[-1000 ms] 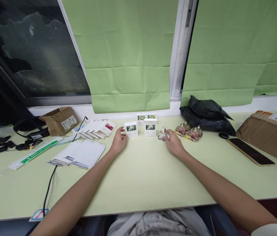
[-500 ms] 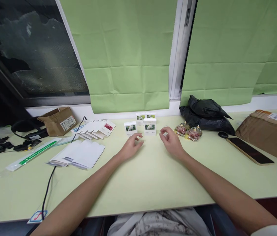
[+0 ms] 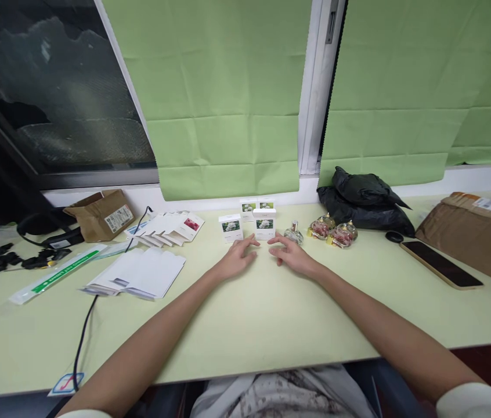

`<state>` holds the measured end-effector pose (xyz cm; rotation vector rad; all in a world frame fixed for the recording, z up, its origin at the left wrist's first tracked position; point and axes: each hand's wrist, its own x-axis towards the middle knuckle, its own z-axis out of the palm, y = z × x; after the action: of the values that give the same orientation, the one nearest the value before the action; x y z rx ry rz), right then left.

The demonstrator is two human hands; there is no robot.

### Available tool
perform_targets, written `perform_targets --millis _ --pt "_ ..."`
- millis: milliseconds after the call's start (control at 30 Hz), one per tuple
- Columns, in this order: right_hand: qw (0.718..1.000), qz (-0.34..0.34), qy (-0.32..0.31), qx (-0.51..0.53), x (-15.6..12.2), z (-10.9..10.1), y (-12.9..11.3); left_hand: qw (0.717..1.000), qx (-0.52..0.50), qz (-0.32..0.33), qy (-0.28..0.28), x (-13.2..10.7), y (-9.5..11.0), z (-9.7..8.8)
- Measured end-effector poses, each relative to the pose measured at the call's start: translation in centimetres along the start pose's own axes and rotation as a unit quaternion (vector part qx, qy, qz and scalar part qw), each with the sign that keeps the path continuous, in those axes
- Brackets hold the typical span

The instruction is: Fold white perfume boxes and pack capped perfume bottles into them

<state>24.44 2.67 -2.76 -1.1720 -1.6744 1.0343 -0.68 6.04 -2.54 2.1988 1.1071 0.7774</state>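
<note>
Pale green bench (image 3: 267, 325) here. Left hand (image 3: 235, 259) and right hand (image 3: 292, 256) both have a loosely spread grip, holding nothing, just before an upright white cardboard flower-photo box (image 3: 264, 225); can't tell if they touch. Matching white box (image 3: 230, 229) left, clear glass bottle (image 3: 295, 234) right. Boxes face front, probably so the photos show; lettering's too tiny to read.
</note>
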Motion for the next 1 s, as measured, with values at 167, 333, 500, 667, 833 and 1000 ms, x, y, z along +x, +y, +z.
perform_targets --millis 167,333,500,667,833,1000 --pt "0.999 -0.028 0.017 0.011 -0.1 0.2 -0.1 0.998 -0.052 -0.013 0.043 0.0 0.3 -0.2" --pt "1.000 -0.005 0.013 0.005 -0.8 0.5 -0.3 0.992 -0.093 -0.024 0.087 0.0 0.2 0.0" --pt "0.998 -0.016 0.042 0.045 -1.0 0.7 -0.4 0.993 -0.081 -0.030 0.076 -0.6 0.3 0.2" --pt "0.999 0.000 0.027 0.034 -0.9 0.6 -0.7 0.995 -0.063 -0.018 0.074 -1.1 0.4 0.3" --pt "0.999 -0.004 -0.003 0.042 -1.3 0.8 -1.0 0.996 -0.075 -0.010 0.049 -1.3 0.8 0.1" --pt "0.996 -0.013 -0.051 0.078 -1.9 1.2 -1.6 0.992 -0.122 -0.023 0.015 -2.0 2.4 0.0"
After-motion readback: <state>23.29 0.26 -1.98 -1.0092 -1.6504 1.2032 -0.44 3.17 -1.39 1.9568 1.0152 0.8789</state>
